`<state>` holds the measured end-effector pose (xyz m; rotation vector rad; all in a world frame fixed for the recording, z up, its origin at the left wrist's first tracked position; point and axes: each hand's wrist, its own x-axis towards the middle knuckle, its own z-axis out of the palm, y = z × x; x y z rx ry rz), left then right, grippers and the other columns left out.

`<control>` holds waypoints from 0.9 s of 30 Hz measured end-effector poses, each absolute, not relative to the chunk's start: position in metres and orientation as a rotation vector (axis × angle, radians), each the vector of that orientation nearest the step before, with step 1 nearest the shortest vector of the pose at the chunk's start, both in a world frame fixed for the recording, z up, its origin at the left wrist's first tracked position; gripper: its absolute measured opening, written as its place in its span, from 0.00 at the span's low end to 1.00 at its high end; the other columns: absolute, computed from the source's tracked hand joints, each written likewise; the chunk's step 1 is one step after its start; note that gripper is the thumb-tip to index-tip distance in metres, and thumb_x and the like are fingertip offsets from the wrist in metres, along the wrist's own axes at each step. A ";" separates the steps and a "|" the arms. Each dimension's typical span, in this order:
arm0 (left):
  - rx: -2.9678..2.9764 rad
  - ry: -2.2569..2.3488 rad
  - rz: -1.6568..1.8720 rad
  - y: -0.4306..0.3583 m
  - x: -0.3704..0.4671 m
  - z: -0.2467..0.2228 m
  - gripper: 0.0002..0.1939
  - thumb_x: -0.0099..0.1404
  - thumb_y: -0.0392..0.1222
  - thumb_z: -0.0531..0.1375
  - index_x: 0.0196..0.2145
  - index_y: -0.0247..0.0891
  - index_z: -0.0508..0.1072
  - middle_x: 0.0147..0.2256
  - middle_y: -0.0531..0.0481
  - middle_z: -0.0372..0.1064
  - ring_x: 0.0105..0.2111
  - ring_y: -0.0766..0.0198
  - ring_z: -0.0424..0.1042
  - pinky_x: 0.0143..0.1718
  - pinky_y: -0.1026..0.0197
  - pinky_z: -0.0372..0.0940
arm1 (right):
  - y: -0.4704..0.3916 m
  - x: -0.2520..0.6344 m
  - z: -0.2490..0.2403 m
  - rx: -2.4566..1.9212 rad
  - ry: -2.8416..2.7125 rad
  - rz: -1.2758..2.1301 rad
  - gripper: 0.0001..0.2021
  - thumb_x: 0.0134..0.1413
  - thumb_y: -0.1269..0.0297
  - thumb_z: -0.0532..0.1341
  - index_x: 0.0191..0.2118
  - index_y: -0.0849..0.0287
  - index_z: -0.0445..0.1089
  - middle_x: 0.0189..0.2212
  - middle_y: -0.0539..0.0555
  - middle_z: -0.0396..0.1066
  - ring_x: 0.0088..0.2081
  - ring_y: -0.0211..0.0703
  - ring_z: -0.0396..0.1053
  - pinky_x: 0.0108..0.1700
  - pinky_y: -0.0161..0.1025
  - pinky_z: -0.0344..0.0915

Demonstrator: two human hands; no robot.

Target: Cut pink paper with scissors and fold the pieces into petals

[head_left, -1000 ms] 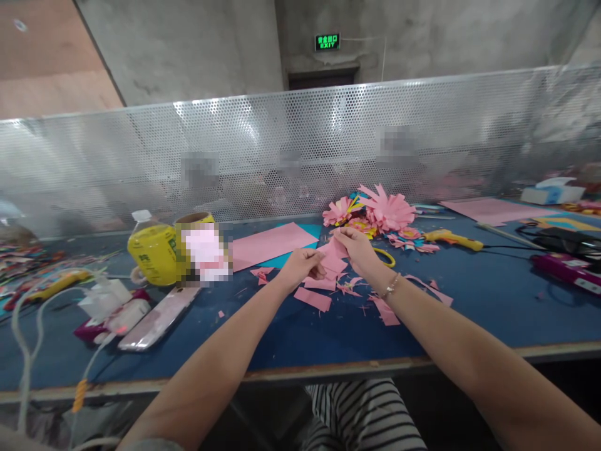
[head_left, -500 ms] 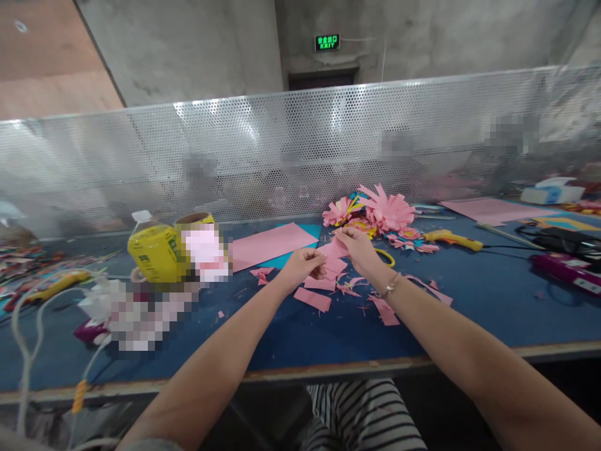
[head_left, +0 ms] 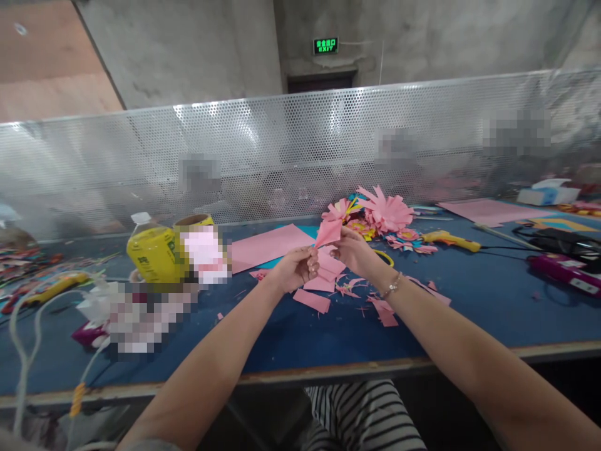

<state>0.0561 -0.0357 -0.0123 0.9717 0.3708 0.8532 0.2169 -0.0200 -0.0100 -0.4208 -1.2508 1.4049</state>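
In the head camera's view, a small pink paper piece (head_left: 330,232) is held up between two bare hands, just above a blue-topped table (head_left: 282,347). By the left hand (head_left: 295,268), fingers curled nearly closed, the narrow lower end of the paper is pinched. The wider upper part is gripped near its right edge by the right hand (head_left: 355,252), thumb and fingers drawn together with little gap. The paper is seemingly held at two places so that its gathered shape is kept and neither end can swing loose; whether it is folded or rolled cannot be told.

Loose pink cut pieces (head_left: 312,301) are scattered beneath and beside the hands, within easy reach. Beyond the left hand, a large pink sheet (head_left: 270,247) is laid over a blue sheet (head_left: 308,230), presumably set flat to be kept uncreased. Paper flowers (head_left: 389,213) are heaped beyond the right hand, perhaps placed there so that their petals are not crushed by the forearms. Beside them a yellow glue gun (head_left: 451,240) is laid, its cord led off to the right, apparently away from both hands.
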 end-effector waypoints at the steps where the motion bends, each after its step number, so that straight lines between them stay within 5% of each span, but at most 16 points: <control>1: 0.963 0.364 0.823 -0.037 0.056 -0.012 0.05 0.53 0.36 0.54 0.22 0.33 0.61 0.15 0.56 0.51 0.16 0.75 0.56 0.19 0.71 0.54 | -0.021 0.215 -0.011 -0.424 -1.285 1.382 0.08 0.35 0.69 0.61 0.27 0.57 0.63 0.23 0.46 0.65 0.27 0.33 0.64 0.25 0.30 0.58; 8: 0.921 0.400 0.725 -0.035 0.056 -0.012 0.07 0.54 0.37 0.51 0.21 0.34 0.60 0.15 0.56 0.51 0.16 0.73 0.57 0.19 0.69 0.54 | -0.024 0.204 -0.013 -0.559 -1.300 1.267 0.09 0.35 0.65 0.63 0.21 0.60 0.61 0.18 0.46 0.63 0.21 0.29 0.60 0.24 0.30 0.55; 15: 1.185 0.642 1.099 -0.029 0.065 -0.017 0.08 0.51 0.42 0.55 0.25 0.34 0.63 0.21 0.51 0.63 0.21 0.70 0.64 0.25 0.64 0.61 | -0.020 0.204 -0.016 -0.691 -1.302 1.218 0.11 0.32 0.64 0.64 0.19 0.61 0.60 0.16 0.45 0.60 0.20 0.29 0.59 0.23 0.30 0.55; 19: 1.540 0.886 1.217 -0.031 0.070 -0.021 0.12 0.46 0.43 0.61 0.24 0.32 0.63 0.18 0.54 0.62 0.17 0.72 0.63 0.23 0.64 0.62 | -0.017 0.202 -0.018 -0.758 -1.358 1.191 0.12 0.29 0.63 0.64 0.18 0.62 0.60 0.14 0.45 0.60 0.18 0.29 0.58 0.23 0.31 0.55; 27: 1.579 0.918 1.174 -0.027 0.067 -0.024 0.17 0.50 0.51 0.57 0.22 0.31 0.66 0.18 0.49 0.66 0.15 0.71 0.64 0.19 0.67 0.61 | -0.014 0.200 -0.021 -0.822 -1.380 1.094 0.12 0.30 0.61 0.64 0.18 0.62 0.61 0.14 0.46 0.61 0.18 0.30 0.59 0.22 0.32 0.56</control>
